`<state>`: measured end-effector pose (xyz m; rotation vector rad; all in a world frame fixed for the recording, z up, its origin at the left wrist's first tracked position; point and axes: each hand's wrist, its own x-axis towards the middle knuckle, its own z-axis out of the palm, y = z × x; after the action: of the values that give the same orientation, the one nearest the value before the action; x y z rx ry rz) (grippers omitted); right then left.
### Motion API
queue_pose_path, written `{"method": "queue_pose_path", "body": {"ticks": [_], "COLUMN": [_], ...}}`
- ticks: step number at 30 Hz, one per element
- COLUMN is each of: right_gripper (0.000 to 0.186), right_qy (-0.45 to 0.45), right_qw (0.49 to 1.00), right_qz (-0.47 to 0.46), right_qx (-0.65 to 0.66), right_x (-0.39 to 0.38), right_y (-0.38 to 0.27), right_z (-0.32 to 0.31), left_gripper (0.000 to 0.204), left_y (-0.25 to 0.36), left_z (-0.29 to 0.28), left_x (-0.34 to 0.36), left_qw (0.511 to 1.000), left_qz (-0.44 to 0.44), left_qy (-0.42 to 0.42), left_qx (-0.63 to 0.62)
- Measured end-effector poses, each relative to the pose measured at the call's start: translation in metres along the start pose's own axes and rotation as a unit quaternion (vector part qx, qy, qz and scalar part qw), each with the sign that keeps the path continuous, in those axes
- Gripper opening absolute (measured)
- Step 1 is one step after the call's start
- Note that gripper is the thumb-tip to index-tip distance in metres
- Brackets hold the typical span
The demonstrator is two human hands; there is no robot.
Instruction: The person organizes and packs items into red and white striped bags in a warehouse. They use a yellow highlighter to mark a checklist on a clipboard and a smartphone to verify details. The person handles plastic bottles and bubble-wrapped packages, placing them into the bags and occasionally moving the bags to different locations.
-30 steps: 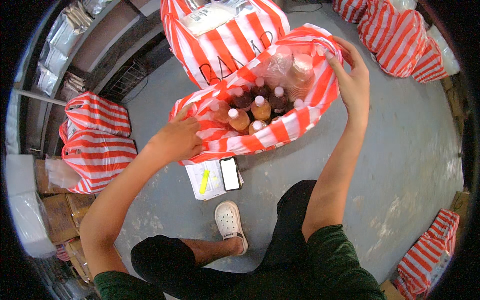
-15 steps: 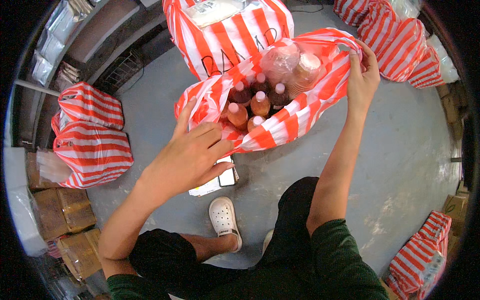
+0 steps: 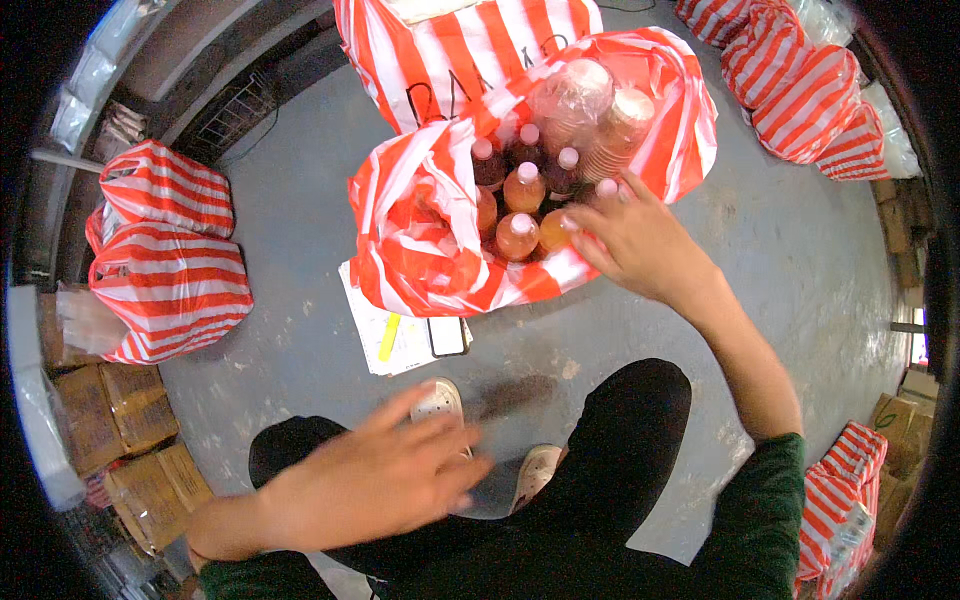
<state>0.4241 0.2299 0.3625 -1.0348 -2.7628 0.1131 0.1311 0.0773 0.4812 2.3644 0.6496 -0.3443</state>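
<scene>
A red-and-white striped plastic bag [image 3: 400, 275] sits open-mouthed on the grey floor. Inside stand several bottles with pink caps, some holding dark liquid and some amber, such as the amber bottle [image 3: 518, 238] near the front rim. Behind them in the bag are stacks of cups [image 3: 625, 125], partly wrapped in clear plastic. My right hand [image 3: 645, 245] reaches over the bag's near right rim, fingers apart beside the closest bottles. Whether its fingertips touch a bottle I cannot tell. Low over my knees hangs my left hand [image 3: 375, 480], slightly blurred, its fingers spread and holding nothing.
Right behind the open bag stands another full striped bag [image 3: 470, 60]. Papers [image 3: 375, 335] with a yellow strip and a phone [image 3: 447, 337] lie before it. Striped bags [image 3: 175, 290] and cardboard boxes [image 3: 95, 420] line the left; more striped bags [image 3: 790, 85] stand at right.
Both hands have let go of the bag's rim. My left hand has drawn back toward my knees; the right has come down to the bottles. The bag's mouth has sagged wider.
</scene>
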Motion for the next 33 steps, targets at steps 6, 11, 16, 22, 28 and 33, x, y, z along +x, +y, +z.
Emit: {"method": "queue_pose_path", "body": {"ticks": [6,11,16,22,28,33], "right_gripper": [0.053,0.047,0.040,0.050,0.043,0.040], "right_qy": [-0.295,-0.234,-0.051,0.087,-0.179,-0.261], "right_qw": [0.952,0.963,0.988,0.948,0.871,0.791], "right_qz": [0.075,0.131,0.136,0.175,0.009,0.132], "right_qx": [0.007,-0.009,0.045,0.253,0.457,0.538], "right_x": [-0.040,-0.039,0.030,0.113,0.088,0.045], "right_y": [-0.024,-0.021,0.010,-0.031,-0.215,-0.254], "right_z": [-0.040,-0.078,-0.107,-0.107,-0.175,-0.293], "left_gripper": [0.036,0.035,0.038,0.041,0.023,0.019], "left_y": [-0.024,-0.043,-0.026,-0.020,0.016,0.053], "left_z": [0.062,0.067,0.061,0.083,0.129,0.071], "left_x": [0.029,0.050,0.054,0.066,0.022,-0.029], "left_qw": [0.999,0.997,0.989,0.970,0.821,0.805], "left_qz": [-0.009,-0.060,-0.052,-0.114,-0.287,-0.322], "left_qy": [0.034,-0.041,-0.026,-0.055,0.268,0.288], "left_qx": [0.018,-0.019,-0.134,-0.210,-0.415,-0.408]}}
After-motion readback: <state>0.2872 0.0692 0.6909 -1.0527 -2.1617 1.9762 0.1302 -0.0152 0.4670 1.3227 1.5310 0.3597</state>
